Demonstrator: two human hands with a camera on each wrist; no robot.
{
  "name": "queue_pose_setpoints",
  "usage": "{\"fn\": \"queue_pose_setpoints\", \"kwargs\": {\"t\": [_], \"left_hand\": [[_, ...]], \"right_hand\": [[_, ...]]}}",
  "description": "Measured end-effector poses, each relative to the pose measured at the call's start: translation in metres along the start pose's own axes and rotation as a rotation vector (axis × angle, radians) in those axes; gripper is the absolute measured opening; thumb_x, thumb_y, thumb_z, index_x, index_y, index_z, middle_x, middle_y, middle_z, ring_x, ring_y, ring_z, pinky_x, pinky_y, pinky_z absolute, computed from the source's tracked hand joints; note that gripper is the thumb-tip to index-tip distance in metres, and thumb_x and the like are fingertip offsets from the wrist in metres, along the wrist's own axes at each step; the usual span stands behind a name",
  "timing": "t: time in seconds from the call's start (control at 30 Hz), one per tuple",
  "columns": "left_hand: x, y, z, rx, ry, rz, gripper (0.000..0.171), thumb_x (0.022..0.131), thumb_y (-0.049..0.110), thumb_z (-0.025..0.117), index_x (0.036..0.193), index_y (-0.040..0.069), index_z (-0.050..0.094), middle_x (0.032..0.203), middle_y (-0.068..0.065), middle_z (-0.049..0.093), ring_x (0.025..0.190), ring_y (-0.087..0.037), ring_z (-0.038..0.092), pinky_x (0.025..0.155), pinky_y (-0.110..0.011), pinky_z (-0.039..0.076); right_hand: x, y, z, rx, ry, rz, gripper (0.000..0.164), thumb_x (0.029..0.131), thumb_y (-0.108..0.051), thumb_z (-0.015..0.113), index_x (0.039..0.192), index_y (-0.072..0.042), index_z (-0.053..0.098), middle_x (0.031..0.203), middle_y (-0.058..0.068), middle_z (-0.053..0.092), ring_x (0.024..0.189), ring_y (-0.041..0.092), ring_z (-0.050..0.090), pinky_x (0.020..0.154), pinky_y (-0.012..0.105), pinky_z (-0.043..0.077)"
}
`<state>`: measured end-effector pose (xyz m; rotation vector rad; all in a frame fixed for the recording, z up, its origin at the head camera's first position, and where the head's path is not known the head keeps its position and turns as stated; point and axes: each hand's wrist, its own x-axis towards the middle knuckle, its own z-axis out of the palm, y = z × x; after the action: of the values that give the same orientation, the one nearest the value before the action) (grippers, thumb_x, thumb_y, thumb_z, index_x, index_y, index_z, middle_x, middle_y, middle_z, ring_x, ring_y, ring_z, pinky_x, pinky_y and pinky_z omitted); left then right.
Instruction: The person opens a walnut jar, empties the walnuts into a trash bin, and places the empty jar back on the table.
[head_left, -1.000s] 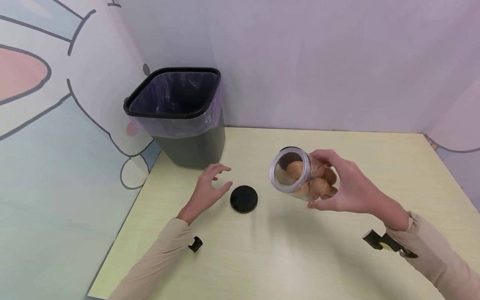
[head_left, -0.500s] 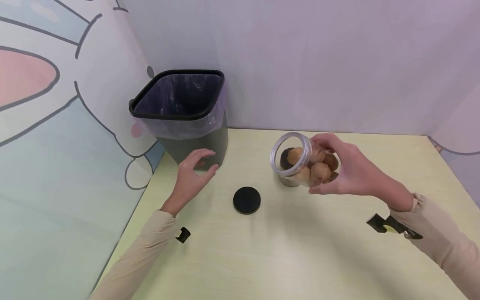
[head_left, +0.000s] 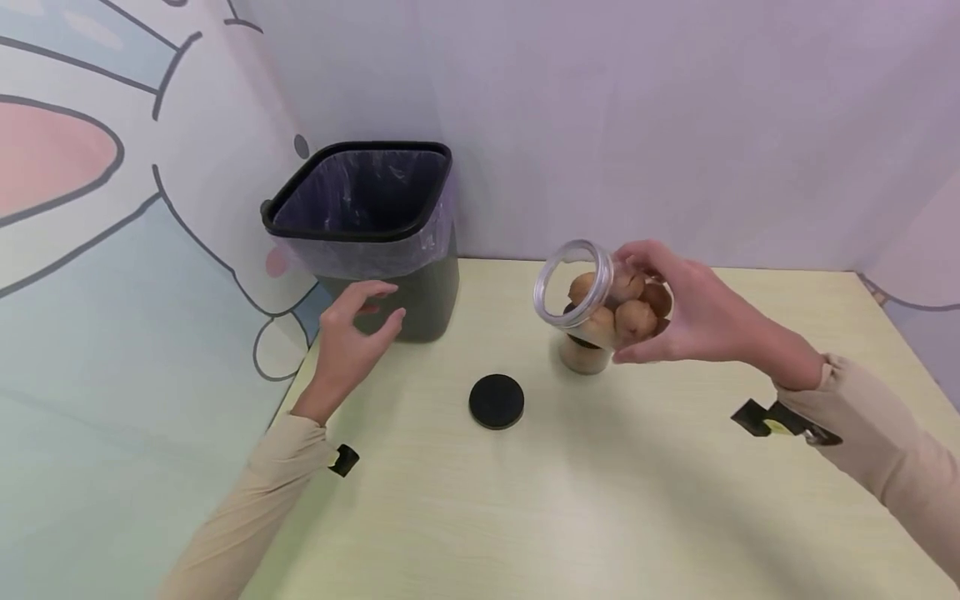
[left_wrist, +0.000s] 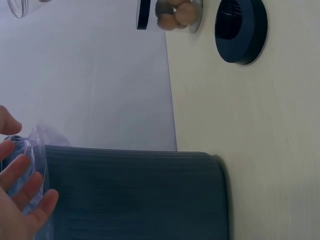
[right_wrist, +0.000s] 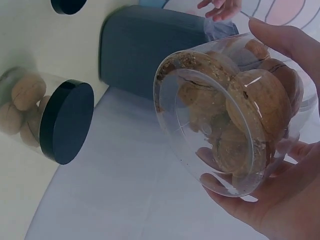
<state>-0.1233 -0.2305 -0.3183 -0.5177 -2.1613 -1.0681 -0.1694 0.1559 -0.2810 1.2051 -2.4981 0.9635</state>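
In the head view my right hand (head_left: pixel 701 308) grips a clear jar (head_left: pixel 604 292) around its body, lifted above the table. The jar is tilted well over, with its uncovered mouth facing left. Several walnuts (right_wrist: pixel 257 102) lie inside, with brown crumbs near the base in the right wrist view. My left hand (head_left: pixel 348 346) hovers in front of the bin, fingers loosely bent and holding nothing. A black lid (head_left: pixel 497 402) rests on the table between the hands. Partly hidden behind the raised jar stands a second jar (right_wrist: pixel 27 107) of walnuts, capped with a black lid (right_wrist: pixel 70 122).
A dark grey bin (head_left: pixel 416 300) with a clear plastic liner (head_left: pixel 360 258) stands at the back left of the pale table (head_left: pixel 540 508). A pale curtain-like wall (head_left: pixel 675 125) runs behind, and a cartoon-printed wall (head_left: pixel 187 225) borders the left side.
My right hand has raised the jar of walnuts, uncovering more of the capped jar behind it. My left hand has moved left and up, away from the black lid.
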Motion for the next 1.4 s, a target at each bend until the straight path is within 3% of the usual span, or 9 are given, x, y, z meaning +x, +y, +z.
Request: {"fn": "queue_pose_setpoints", "kwargs": {"t": [0.33,0.5,0.67,0.9,1.1,1.27,1.4], "left_hand": [[0.007,-0.011,-0.015,0.022,0.054,0.006,0.026,0.075,-0.011,0.069,0.101,-0.008,0.064,0.101,-0.020,0.064,0.092,-0.031,0.058,0.081,-0.033,0.047],[0.010,-0.009,-0.024,0.016,0.077,-0.052,0.025,0.077,-0.012,0.068,0.102,-0.012,0.062,0.100,-0.023,0.063,0.093,-0.022,0.058,0.083,-0.022,0.045],[0.015,-0.014,-0.034,-0.002,0.090,-0.104,0.024,0.080,-0.010,0.065,0.104,-0.012,0.062,0.103,-0.024,0.063,0.095,-0.017,0.058,0.084,-0.026,0.046],[0.022,-0.022,-0.046,0.039,0.116,-0.031,0.024,0.080,-0.010,0.064,0.103,-0.013,0.061,0.102,-0.026,0.060,0.097,-0.033,0.057,0.084,-0.033,0.047],[0.030,-0.032,-0.052,0.123,0.187,0.052,0.024,0.076,-0.012,0.066,0.100,-0.014,0.062,0.101,-0.026,0.062,0.095,-0.025,0.059,0.084,-0.030,0.048],[0.038,-0.062,-0.064,0.208,0.215,0.114,0.026,0.076,-0.005,0.070,0.101,-0.010,0.064,0.102,-0.023,0.063,0.096,-0.029,0.058,0.085,-0.024,0.046],[0.044,-0.087,-0.077,0.232,0.185,0.120,0.032,0.077,0.008,0.073,0.106,-0.003,0.066,0.109,-0.016,0.062,0.104,-0.026,0.053,0.089,-0.028,0.041]], "right_hand": [[0.015,-0.003,-0.011,-0.027,-0.008,-0.001,0.096,0.048,-0.022,0.095,0.128,-0.005,0.043,0.104,0.002,0.060,0.089,0.012,0.057,0.078,0.018,0.041],[0.022,-0.002,-0.015,-0.044,-0.010,0.004,0.096,0.049,-0.022,0.094,0.128,-0.005,0.043,0.103,0.004,0.060,0.088,0.014,0.057,0.075,0.016,0.042],[0.029,0.000,-0.017,-0.074,-0.024,0.027,0.096,0.050,-0.026,0.094,0.129,-0.009,0.042,0.100,0.001,0.058,0.082,0.012,0.058,0.068,0.016,0.044],[0.042,0.003,-0.016,-0.096,-0.031,0.070,0.094,0.050,-0.029,0.094,0.128,-0.012,0.042,0.100,-0.001,0.056,0.079,0.011,0.059,0.069,0.019,0.043],[0.054,0.004,-0.016,-0.103,-0.036,0.083,0.093,0.050,-0.029,0.094,0.126,-0.012,0.042,0.100,0.000,0.056,0.079,0.013,0.059,0.068,0.023,0.043],[0.068,0.004,-0.016,-0.099,-0.043,0.079,0.094,0.051,-0.028,0.093,0.127,-0.012,0.041,0.101,0.001,0.056,0.085,0.017,0.059,0.072,0.031,0.044],[0.081,0.004,-0.016,-0.091,-0.054,0.071,0.094,0.052,-0.030,0.093,0.128,-0.012,0.041,0.104,0.005,0.057,0.092,0.022,0.058,0.075,0.038,0.045]]}}
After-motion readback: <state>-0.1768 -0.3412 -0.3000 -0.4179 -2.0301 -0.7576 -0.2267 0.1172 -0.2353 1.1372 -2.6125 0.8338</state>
